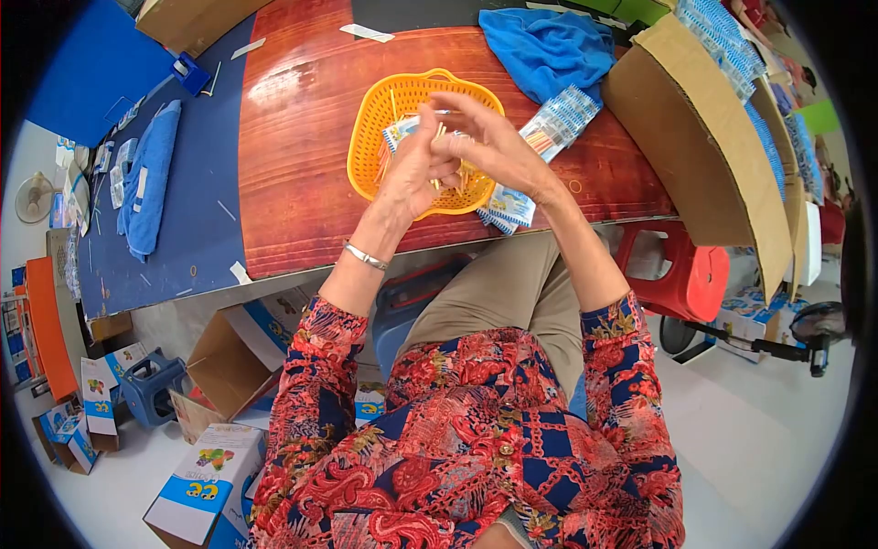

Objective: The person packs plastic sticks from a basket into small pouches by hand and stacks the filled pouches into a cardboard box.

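Observation:
Both my hands are raised close together over a yellow plastic basket [364,137] on the table. My left hand [416,169], with a silver bangle at the wrist, is curled around a few thin pale sticks [439,134]. Opposite it, my right hand [498,151] has its fingers stretched and apart, with the thumb side close to the sticks; whether it touches them is hard to tell. Inside the basket lie a blue-and-white packet [399,134] and more loose sticks, partly covered by my hands.
Blue-and-white packets [508,209] lie right of the basket, near a pile of wrapped sticks [560,121]. A blue cloth [549,50] and an open cardboard box [695,128] stand behind. At left lies another blue cloth [151,178]. A red stool [677,270] stands below.

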Tool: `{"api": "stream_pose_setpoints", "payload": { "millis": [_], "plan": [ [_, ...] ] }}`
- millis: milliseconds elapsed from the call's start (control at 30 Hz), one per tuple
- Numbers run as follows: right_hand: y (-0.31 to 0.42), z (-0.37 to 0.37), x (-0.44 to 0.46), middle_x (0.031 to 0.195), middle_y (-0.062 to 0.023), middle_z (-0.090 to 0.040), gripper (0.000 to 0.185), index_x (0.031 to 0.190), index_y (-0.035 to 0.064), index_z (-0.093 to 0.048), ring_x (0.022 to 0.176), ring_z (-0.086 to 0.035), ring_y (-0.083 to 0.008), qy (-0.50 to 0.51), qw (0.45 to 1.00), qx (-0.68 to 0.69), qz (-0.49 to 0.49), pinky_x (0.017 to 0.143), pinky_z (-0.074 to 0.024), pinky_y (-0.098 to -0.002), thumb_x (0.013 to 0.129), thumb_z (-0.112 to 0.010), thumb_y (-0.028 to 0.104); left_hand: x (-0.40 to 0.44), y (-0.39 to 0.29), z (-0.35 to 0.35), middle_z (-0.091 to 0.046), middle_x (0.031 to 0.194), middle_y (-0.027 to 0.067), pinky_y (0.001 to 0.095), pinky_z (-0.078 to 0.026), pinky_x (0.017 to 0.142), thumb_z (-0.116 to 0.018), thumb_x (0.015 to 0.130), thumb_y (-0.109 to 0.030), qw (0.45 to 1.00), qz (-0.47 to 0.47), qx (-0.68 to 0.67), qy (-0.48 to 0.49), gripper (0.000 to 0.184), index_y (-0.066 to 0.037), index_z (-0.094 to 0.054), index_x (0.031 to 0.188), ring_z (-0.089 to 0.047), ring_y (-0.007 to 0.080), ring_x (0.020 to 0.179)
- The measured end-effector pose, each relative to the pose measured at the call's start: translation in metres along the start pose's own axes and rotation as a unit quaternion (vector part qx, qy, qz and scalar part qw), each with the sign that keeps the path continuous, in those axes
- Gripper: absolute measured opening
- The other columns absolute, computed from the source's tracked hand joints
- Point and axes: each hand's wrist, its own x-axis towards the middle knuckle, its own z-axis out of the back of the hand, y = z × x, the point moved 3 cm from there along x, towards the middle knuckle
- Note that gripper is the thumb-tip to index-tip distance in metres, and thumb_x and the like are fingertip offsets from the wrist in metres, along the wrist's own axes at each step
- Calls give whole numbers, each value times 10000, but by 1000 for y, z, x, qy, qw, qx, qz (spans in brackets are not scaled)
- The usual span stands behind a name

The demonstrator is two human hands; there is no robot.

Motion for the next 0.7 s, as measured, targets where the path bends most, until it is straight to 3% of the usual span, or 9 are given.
{"api": "stream_pose_setpoints", "payload": {
  "millis": [33,67,167,267,367,467,600,700],
  "plan": [
    [0,2,1,1255,-175,-601,638,1392,-32,-473,1109,-607,-257,-32,999,17,-26,958,-483,-366,858,-673,255,-3,-4,-5,-390,642,-71,211,-302,489,-413,969,-659,1000,-4,20,-9,540,-147,-582,1012,-358,41,527],
    [4,3,0,1112,-159,-651,485,1298,-23,-581,1017,-638,-226,-72,997,-22,5,879,-503,-350,877,-632,213,2,-5,-3,-364,610,-73,205,-285,490,-236,897,-806,997,-16,73,-18,768,-129,-566,1052,-315,34,507],
    [17,7,0,948,-138,-658,384,1168,-4,-679,940,-643,-201,-13,994,-99,-54,795,-499,-353,851,-650,210,-5,-12,-11,-377,624,-61,208,-303,495,-194,835,-871,986,-79,147,-20,879,-107,-539,1097,-345,42,529],
    [17,-3,-2,826,-114,-623,289,1042,6,-722,837,-639,-188,-28,994,-107,-18,740,-481,-362,824,-664,187,-8,-8,-17,-449,701,-32,208,-323,497,-155,772,-919,979,-100,175,-44,973,-86,-511,1129,-389,56,563],
    [25,-9,-2,867,-39,-646,189,1005,-26,-693,647,-635,-121,-50,986,-155,26,595,-490,-281,852,-676,83,-7,-6,-15,-512,813,1,208,-352,504,-156,743,-937,980,-101,167,-28,1040,-67,-498,1201,-452,81,614],
    [8,-6,0,846,-64,-679,103,912,-38,-671,618,-676,-142,-36,995,3,-96,565,-517,-266,866,-648,51,-1,0,-4,-517,874,8,207,-354,472,-150,823,-873,994,-54,89,28,879,-97,-487,1060,-480,63,665],
    [-10,3,-2,722,-94,-691,129,905,-56,-694,565,-672,-155,-34,984,136,-112,531,-524,-281,867,-651,59,-10,-4,-4,-574,929,40,227,-443,560,-283,1003,-624,990,-6,130,48,611,-73,-545,1040,-542,96,725],
    [-15,12,1,711,-93,-689,125,908,-52,-694,550,-669,-157,-75,996,34,-34,535,-526,-280,858,-657,57,-19,-7,-9,-599,935,48,236,-469,637,-421,1058,-395,986,10,160,48,367,-59,-570,1056,-564,112,757]
  ]
}}
